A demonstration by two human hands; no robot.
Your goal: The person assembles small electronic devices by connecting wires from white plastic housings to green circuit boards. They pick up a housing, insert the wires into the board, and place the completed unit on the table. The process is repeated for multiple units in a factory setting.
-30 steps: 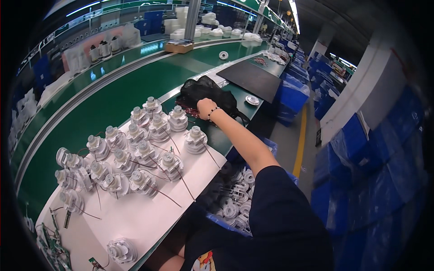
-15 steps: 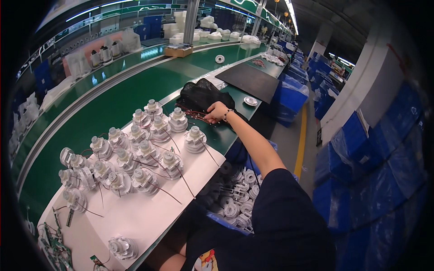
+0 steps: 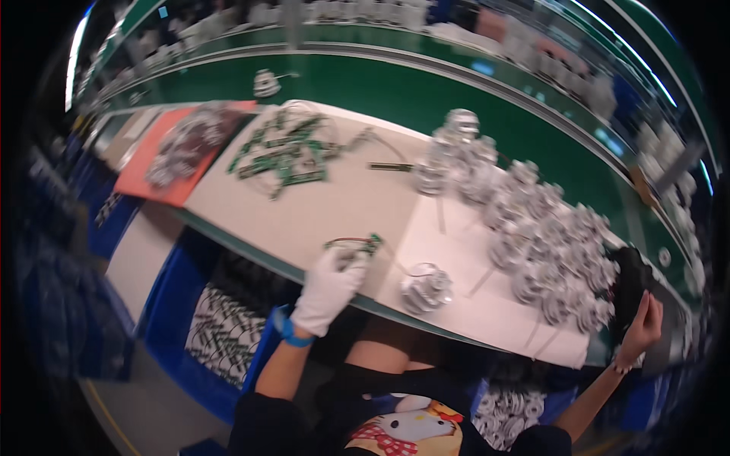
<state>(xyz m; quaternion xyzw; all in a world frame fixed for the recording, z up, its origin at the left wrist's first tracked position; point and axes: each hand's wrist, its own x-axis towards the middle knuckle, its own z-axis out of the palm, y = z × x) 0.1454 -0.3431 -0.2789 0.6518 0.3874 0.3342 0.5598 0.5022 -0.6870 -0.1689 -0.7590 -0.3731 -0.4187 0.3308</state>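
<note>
My left hand (image 3: 331,287), in a white glove, lies over the near edge of the work surface with its fingers closed on a small green circuit board (image 3: 372,244). A thin wire runs from that board toward a white plastic assembly (image 3: 426,289) just to its right. Bare, with a beaded bracelet, my right hand (image 3: 646,323) is at the far right beside a black mesh bag (image 3: 630,283). Its fingers are pinched together; blur hides what is between them. Several white assemblies with trailing wires (image 3: 525,220) stand grouped between my hands.
Many green circuit boards (image 3: 285,152) lie piled at the back left. Beside them a bagged batch of parts (image 3: 190,140) rests on an orange sheet (image 3: 141,171). Below the table edge stand blue bins (image 3: 171,319) of parts. A green conveyor (image 3: 365,83) runs behind.
The view has swung left, bringing my gloved left hand and the circuit board pile into sight. My right hand has come away from the reddish wires by the mesh bag.
</note>
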